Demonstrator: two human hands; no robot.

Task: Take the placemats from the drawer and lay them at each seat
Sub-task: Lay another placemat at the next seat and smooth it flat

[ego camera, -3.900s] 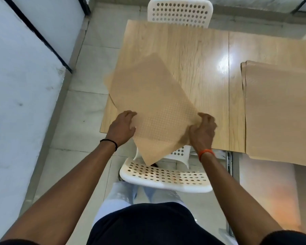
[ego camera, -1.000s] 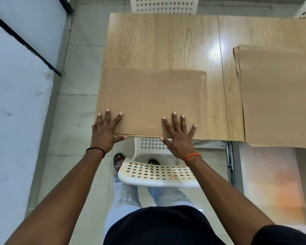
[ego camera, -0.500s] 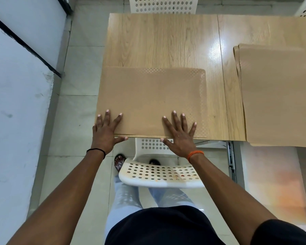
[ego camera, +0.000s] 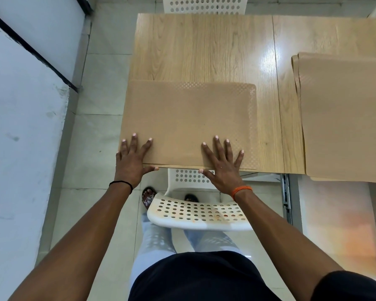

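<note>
Stacked placemats (ego camera: 343, 118) and far chair (ego camera: 204, 5) cut by frame edges.

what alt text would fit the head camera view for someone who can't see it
Both hands, left hand and right hand, press flat on the near edge of a tan placemat on a wooden table. A white perforated chair is below; more placemats lie to the right.

Wooden table (ego camera: 204, 46) bearing placemats (ego camera: 187, 118)
</note>
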